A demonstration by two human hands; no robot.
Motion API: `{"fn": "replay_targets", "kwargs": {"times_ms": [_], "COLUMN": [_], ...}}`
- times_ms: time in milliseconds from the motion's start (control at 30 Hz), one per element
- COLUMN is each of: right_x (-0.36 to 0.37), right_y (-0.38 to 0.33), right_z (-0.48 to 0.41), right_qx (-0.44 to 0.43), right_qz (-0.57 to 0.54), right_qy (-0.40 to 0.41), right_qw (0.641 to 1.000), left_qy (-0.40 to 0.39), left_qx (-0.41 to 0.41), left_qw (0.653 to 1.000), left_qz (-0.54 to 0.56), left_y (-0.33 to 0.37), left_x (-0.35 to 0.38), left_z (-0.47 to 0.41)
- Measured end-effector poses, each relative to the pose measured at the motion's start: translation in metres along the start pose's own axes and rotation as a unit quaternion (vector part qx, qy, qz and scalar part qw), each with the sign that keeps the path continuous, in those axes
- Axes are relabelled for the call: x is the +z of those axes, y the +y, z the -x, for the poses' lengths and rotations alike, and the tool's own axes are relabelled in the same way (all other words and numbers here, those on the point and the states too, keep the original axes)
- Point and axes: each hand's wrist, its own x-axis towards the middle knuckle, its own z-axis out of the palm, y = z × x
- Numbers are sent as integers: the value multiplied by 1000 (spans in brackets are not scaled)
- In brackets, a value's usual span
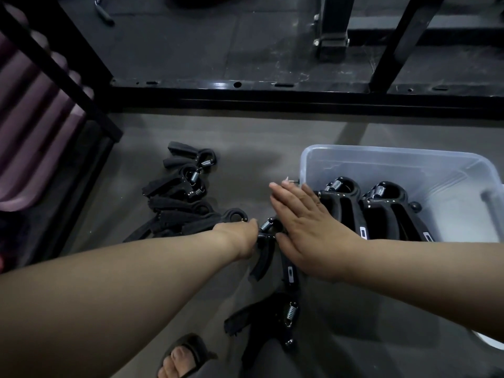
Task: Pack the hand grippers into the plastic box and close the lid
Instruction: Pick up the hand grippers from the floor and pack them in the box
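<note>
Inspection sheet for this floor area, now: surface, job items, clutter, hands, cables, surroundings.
Surface: grey floor, dimly lit.
Job's things: clear plastic box is open, with two boxed grippers side by side inside. A gripper pile lies on the floor to its left. One loose hand gripper lies between the hands, and a spare gripper lies near the foot. The pale edge at lower right may be the lid.
Clutter: nothing seen.
Hands: left hand grips the loose hand gripper, fingers curled out of sight. Right hand is flat, fingers straight, by the box's near corner.
Cables: nothing seen.
Surroundings: black metal frame behind, purple pads at left, sandalled foot below.
</note>
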Motion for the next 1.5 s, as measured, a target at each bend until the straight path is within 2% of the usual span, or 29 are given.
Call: {"fn": "replay_targets", "kwargs": {"times_ms": [233,367,500,633,733,833,900,967,1033,1100,1233,1333,1500], "right_x": [7,11,6,1,0,3,2,-2,-6,-7,-13,-16,-19], "right_y": [-4,-4,0,6,13,12,12,12,12,12,10,10,6], "right_z": [-1,-1,0,-14,-24,-24,-24,-24,-23,-22,-18,-7,7], "right_qx": [23,37,21,72,75,77,75,67,61,64,67,59,63], "right_qz": [35,-1,-53,-95,-51,-26,-17,-18,-22,-32,-55,-43,-57], "right_qy": [24,52,46,73,68,67,60,57,45,38,21,-3,-16], "right_qw": [999,998,997,990,993,994,995,996,997,997,996,997,996], "left_qy": [10,22,21,18,7,18,24,18,16,42,138,197,281], "left_qx": [7,22,40,49,83,96,76,45,24,17,-27,-57,-54], "left_qw": [1000,999,998,998,996,994,985,953,918,905,903,880,854], "left_qz": [-24,-27,-50,-36,-12,53,150,298,396,423,407,429,435], "left_y": [1,-1,-5,-9,-12,-13,-12,-8,-5,-4,-5,-6,-12], "left_x": [0,0,4,6,3,-5,-7,-8,-11,-15,-22,-26,-30], "left_z": [-14,-21,-28,-31,-30,-24,-20,-17,-15,-12,-11,-5,11]}}
